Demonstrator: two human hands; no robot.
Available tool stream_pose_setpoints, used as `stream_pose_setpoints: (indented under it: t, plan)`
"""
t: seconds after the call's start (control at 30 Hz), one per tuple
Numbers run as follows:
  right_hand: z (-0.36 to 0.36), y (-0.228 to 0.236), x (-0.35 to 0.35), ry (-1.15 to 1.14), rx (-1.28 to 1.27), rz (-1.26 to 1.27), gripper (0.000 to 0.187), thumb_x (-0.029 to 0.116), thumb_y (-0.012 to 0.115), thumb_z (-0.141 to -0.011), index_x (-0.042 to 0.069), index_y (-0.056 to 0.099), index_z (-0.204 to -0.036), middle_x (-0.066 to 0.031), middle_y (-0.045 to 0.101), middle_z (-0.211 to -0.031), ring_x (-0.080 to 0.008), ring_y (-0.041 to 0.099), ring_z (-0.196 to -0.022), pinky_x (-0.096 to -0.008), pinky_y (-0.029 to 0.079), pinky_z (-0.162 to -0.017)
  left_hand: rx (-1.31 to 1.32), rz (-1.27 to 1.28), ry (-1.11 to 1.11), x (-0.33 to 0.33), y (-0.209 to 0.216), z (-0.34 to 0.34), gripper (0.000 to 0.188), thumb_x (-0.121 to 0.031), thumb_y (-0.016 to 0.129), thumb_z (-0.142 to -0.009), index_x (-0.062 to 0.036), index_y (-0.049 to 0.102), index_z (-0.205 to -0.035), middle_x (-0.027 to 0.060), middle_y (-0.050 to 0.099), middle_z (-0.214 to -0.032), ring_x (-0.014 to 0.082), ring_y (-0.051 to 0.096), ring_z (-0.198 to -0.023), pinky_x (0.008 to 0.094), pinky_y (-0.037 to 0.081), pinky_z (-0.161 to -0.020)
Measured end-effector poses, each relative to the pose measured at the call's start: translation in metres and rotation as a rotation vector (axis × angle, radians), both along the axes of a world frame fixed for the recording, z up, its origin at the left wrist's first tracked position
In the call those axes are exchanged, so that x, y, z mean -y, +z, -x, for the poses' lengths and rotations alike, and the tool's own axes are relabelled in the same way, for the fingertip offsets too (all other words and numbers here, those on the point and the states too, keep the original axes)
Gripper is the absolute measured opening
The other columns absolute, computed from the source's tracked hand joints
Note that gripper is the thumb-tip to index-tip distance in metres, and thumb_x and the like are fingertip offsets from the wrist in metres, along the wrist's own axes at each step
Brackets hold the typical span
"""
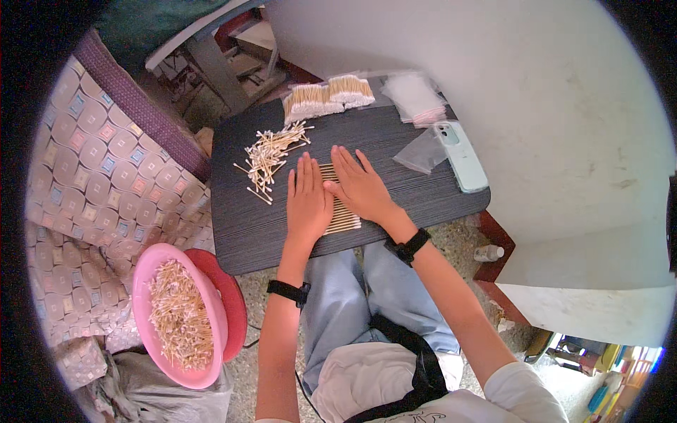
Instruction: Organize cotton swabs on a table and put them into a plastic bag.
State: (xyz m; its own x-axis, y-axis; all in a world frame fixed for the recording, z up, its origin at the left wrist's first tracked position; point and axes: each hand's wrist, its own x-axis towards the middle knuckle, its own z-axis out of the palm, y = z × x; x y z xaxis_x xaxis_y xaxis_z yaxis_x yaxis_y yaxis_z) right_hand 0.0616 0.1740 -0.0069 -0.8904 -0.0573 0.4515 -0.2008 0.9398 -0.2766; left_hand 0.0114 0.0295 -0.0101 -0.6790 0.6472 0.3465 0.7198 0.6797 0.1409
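Lying flat, fingers straight, gripping nothing, the left hand (309,201) and right hand (362,189) partly cover a swab row (344,217) beneath; bundles (314,101) beyond them look finished, while the loose pile (270,154) left of them and basin swabs (180,317) lower left seem unsorted.

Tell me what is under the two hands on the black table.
Partly under the left hand and right hand lies a row of cotton swabs, visible in the gaps between them. Whatever lies directly beneath the palms is covered and cannot be seen.
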Motion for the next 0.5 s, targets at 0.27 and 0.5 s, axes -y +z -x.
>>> stream_pose_setpoints:
  t: [0.27, 0.5]
  plan:
    - [-0.006, 0.018, -0.002, -0.009, 0.047, 0.946, 0.066, 0.043, 0.031, -0.101, -0.009, 0.026, -0.142, -0.026, 0.029, -0.147, -0.0336, 0.025, -0.139, -0.0354, 0.018, -0.114, 0.396, -0.715, 0.035, 0.005, -0.014, -0.001, 0.055, -0.029, 0.032, -0.1, 0.0095, 0.031, -0.139, 0.0237, 0.025, -0.15, 0.0321, 0.021, -0.141, 0.041, 0.015, -0.115]
    - [0.004, 0.016, 0.011, 0.025, 0.103, 1.114, 0.064, 0.041, 0.033, -0.101, -0.007, 0.025, -0.143, -0.0234, 0.026, -0.15, -0.0319, 0.023, -0.141, -0.0337, 0.018, -0.114, 0.894, -1.073, -0.023, -0.007, -0.003, 0.001, 0.054, -0.03, 0.031, -0.101, 0.0068, 0.033, -0.14, 0.0216, 0.028, -0.149, 0.0312, 0.024, -0.14, 0.0413, 0.016, -0.115]
